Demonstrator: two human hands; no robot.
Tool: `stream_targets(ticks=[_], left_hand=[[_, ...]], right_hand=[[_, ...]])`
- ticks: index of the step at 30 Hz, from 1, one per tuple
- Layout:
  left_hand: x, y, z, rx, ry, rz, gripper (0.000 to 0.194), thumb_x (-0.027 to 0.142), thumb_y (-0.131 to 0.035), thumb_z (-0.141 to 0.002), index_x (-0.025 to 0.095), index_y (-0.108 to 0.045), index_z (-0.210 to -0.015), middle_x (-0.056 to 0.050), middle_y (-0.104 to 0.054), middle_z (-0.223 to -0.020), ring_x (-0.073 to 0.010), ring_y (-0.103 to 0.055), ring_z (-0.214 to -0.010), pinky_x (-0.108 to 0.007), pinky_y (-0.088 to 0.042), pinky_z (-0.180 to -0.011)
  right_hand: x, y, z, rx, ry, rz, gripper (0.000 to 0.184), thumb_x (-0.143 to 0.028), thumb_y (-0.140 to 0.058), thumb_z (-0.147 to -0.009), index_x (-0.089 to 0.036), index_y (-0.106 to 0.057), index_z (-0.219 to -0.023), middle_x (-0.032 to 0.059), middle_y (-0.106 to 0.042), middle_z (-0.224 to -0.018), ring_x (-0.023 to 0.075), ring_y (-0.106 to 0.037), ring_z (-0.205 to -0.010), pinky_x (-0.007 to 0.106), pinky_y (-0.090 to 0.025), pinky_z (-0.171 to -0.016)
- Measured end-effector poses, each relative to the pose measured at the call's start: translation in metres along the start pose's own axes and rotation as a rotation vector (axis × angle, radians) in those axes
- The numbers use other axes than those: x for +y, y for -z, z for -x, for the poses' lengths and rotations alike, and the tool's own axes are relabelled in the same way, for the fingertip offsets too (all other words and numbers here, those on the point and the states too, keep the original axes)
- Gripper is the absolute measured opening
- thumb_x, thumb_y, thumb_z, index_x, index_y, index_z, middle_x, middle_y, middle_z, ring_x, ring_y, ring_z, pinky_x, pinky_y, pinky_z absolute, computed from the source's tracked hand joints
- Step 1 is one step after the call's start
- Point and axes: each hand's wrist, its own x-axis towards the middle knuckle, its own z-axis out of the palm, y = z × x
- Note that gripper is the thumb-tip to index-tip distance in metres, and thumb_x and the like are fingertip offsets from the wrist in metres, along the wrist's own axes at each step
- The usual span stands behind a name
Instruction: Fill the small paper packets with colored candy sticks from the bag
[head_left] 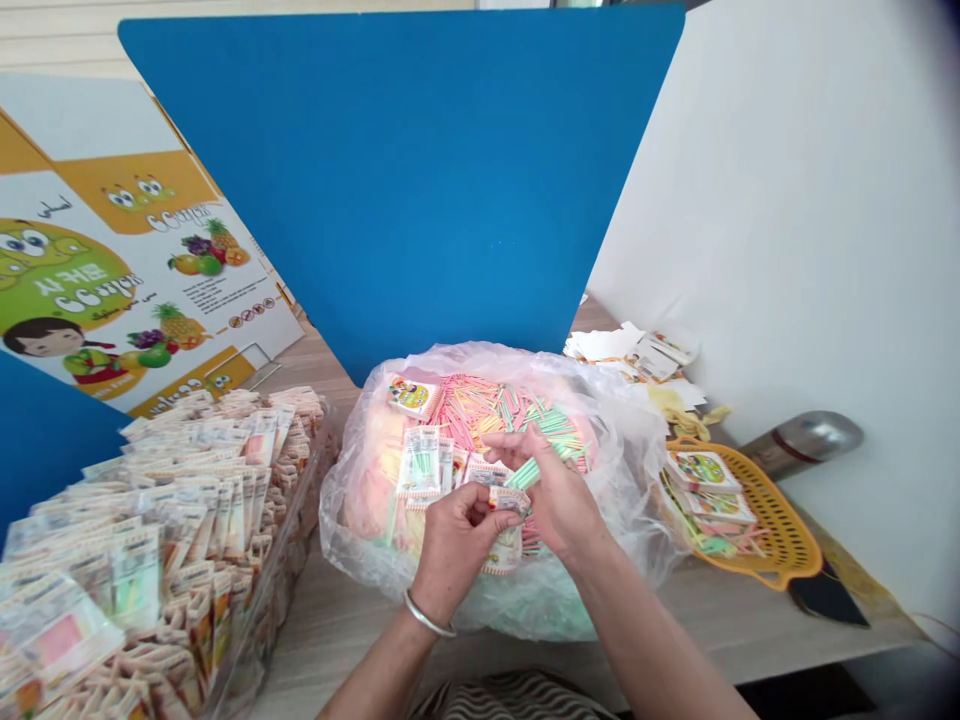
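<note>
My left hand (452, 545), with a silver bangle at the wrist, pinches a small printed packet (510, 499) over the open plastic bag. Close beside it, my right hand (564, 503) holds a few thin green candy sticks (523, 474) at the mouth of this packet. Whether their ends are inside it I cannot tell. Beneath both hands, the clear plastic bag (360, 545) bears a heap of pink, yellow and green candy sticks (469, 400). Several packets (420, 462) and a small printed box (412, 396) lie on the heap.
On the left stands a clear bin (289, 565) packed with filled packets (187, 500). A printed carton (142, 260) and a blue divider (420, 180) rise behind. To the right are a yellow basket (799, 540), a steel flask (814, 440), a dark flat object (829, 595) and paper pieces (637, 355).
</note>
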Motion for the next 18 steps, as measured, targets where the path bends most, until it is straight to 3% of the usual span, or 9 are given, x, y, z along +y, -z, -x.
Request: stream_targets(ticks=[5, 13, 18], left_hand=[[0.004, 0.004, 0.003, 0.021, -0.028, 0.007, 0.016, 0.029, -0.078, -0.069, 0.018, -0.067, -0.069, 0.004, -0.06, -0.06, -0.0107, -0.048, -0.057, -0.022, -0.038, -0.055], [0.006, 0.005, 0.002, 0.039, -0.103, -0.05, 0.012, 0.029, -0.076, -0.072, 0.018, -0.071, -0.072, 0.002, -0.065, -0.064, -0.0122, -0.052, -0.059, -0.023, -0.04, -0.058], [0.009, 0.007, 0.002, 0.026, -0.153, -0.094, 0.009, 0.027, -0.075, -0.073, 0.019, -0.071, -0.073, 0.003, -0.062, -0.063, -0.0124, -0.05, -0.059, -0.023, -0.039, -0.06]], right_hand=[[0.007, 0.0, -0.001, 0.002, -0.146, -0.126, 0.061, -0.076, -0.058, -0.079, -0.018, -0.079, -0.083, 0.0105, -0.071, -0.082, 0.0226, -0.064, -0.078, 0.033, -0.053, -0.069], [0.015, 0.001, 0.002, 0.053, -0.169, -0.069, 0.058, -0.072, -0.06, -0.081, -0.018, -0.08, -0.081, 0.0101, -0.072, -0.081, 0.0218, -0.066, -0.078, 0.033, -0.054, -0.071], [0.011, -0.001, 0.008, 0.015, -0.099, 0.211, 0.055, -0.07, -0.055, -0.087, -0.022, -0.082, -0.086, 0.0093, -0.076, -0.093, 0.0249, -0.068, -0.094, 0.039, -0.052, -0.087]])
